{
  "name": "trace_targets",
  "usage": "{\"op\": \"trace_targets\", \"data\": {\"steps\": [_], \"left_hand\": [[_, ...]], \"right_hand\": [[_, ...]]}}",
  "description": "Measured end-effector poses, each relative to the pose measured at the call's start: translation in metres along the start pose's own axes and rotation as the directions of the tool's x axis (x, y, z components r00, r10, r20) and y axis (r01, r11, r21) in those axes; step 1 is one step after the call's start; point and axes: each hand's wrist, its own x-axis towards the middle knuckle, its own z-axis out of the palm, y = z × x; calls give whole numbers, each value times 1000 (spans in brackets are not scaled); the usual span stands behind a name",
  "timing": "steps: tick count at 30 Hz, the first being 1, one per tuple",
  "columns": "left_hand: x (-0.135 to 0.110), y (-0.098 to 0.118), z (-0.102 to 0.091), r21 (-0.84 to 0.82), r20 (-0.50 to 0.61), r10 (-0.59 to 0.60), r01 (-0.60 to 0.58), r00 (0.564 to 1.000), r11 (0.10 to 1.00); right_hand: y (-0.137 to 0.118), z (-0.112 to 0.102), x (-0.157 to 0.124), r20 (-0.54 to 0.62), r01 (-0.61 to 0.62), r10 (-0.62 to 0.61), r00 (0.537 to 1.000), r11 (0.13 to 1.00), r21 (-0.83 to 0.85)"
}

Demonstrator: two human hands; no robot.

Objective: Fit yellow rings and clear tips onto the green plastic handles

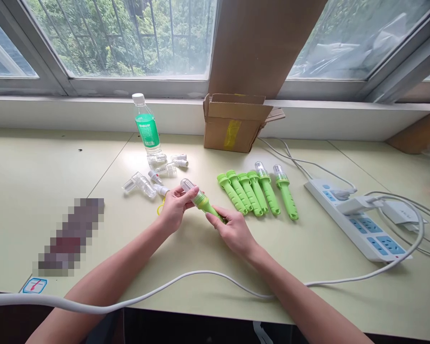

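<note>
Between both hands I hold a green-handled light [205, 204] with a clear domed cap, tilted with the cap up and to the left. My left hand [177, 208] is closed around the clear cap [188, 185]. The fingers of my right hand [234, 230] grip the lower green handle. Left of my hands lie several loose clear caps [145, 185] and small white parts [181, 163]. A bit of a yellow ring [160, 209] shows beside my left hand. To the right rests a row of green handles [232, 193]; two lights [285, 193] there carry clear caps.
An open cardboard box [232, 125] and a water bottle [147, 128] stand toward the window. A white power strip [358, 222] with plugs and cables lies at right. One white cable [215, 274] crosses the table front. A blurred-out object [71, 236] lies at left.
</note>
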Motion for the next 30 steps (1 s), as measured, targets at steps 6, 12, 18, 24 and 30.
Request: {"op": "trace_targets", "data": {"steps": [6,12,18,24,30], "left_hand": [[0,2,-1,-16,30,-29,29,999,999],[-2,6,0,-104,148,-24,40,989,994],[-1,5,-1,-111,139,3,13,990,994],[1,-1,0,-22,110,48,-46,993,999],[0,-3,3,-79,29,45,-42,999,996]], "right_hand": [[-2,-2,1,241,-329,247,939,852,407],[-9,-16,3,500,-559,293,815,625,545],[-5,-9,3,358,-389,226,906,778,493],[5,2,3,-2,-10,10,1000,999,46],[17,6,3,-182,215,-323,929,869,-447]]}}
